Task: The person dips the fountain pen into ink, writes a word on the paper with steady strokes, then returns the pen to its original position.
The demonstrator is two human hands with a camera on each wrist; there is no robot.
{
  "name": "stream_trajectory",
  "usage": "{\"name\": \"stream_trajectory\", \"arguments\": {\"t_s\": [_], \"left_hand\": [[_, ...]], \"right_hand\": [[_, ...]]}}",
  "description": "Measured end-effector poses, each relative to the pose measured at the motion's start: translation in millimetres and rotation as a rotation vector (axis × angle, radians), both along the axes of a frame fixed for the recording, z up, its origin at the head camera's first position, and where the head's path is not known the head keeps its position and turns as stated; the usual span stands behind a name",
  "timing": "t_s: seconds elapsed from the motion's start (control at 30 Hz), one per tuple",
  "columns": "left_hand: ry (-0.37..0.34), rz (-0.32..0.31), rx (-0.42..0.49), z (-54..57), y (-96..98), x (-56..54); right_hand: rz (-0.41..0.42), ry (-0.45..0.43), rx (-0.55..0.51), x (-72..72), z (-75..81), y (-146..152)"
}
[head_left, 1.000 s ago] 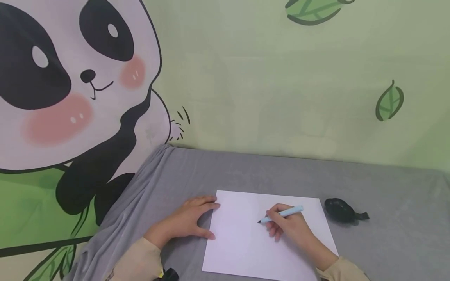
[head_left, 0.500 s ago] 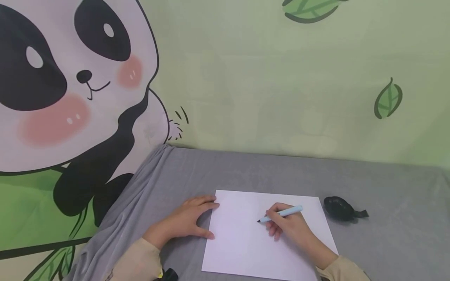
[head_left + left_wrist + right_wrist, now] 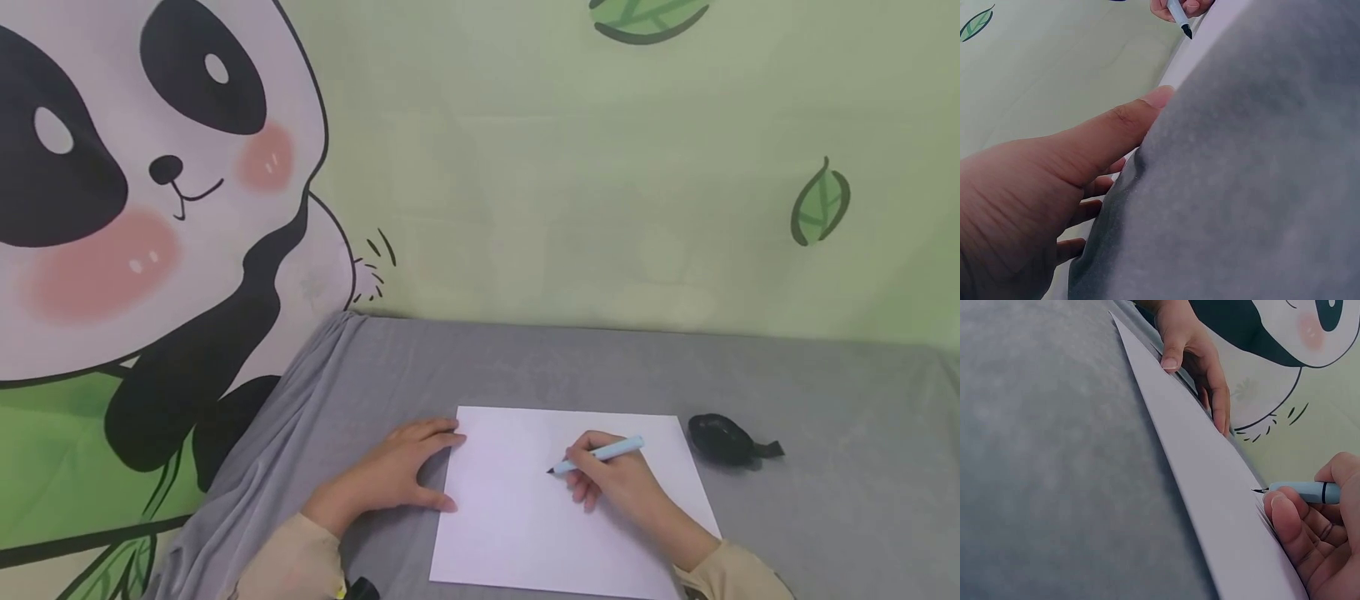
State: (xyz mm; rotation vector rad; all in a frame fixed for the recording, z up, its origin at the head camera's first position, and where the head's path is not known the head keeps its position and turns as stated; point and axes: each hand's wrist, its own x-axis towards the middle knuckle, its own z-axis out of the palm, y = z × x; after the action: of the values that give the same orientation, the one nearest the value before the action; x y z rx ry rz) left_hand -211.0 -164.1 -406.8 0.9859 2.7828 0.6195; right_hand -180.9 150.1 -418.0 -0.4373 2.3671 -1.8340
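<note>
A white sheet of paper (image 3: 495, 533) lies flat on the tabletop (image 3: 525, 367), which is covered in soft grey cloth, and its nearest edge runs out at the bottom of the head view. At the left edge of the sheet, the person's left hand (image 3: 401, 462) is spread wide, thumb apart from the fingers, with its fingertips and thumb tip resting along that edge and gripping nothing. Over the right half of the sheet, the right hand (image 3: 611, 473) grips a light blue pen (image 3: 617, 448) between thumb and fingers, the other fingers curled beneath; the pen slants, its dark tip pointing left toward the middle of the sheet. Whether the tip touches the surface I cannot tell. Just beside the sheet's far right corner sits a glossy black rounded object (image 3: 722, 440) with a short tail pointing away from the sheet. Left of the sheet's near left corner, a small dark item (image 3: 363, 589) is cut off by the frame beside the beige left sleeve (image 3: 292, 558); the matching right sleeve (image 3: 738, 571) reaches in at the sheet's right edge. Beyond the sheet stands a pale green wall (image 3: 555, 233), with a large cartoon panda (image 3: 198, 367) to the sheet's left and a green leaf (image 3: 821, 208) to its right.
</note>
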Motion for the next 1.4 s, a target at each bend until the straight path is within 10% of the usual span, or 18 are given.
{"name": "stream_trajectory", "arguments": {"t_s": [1.4], "left_hand": [[0.033, 0.0, -0.009, -1.7, -0.2, 0.1]], "right_hand": [[-0.089, -0.028, 0.003, 4.8, 3.9, 3.6]]}}
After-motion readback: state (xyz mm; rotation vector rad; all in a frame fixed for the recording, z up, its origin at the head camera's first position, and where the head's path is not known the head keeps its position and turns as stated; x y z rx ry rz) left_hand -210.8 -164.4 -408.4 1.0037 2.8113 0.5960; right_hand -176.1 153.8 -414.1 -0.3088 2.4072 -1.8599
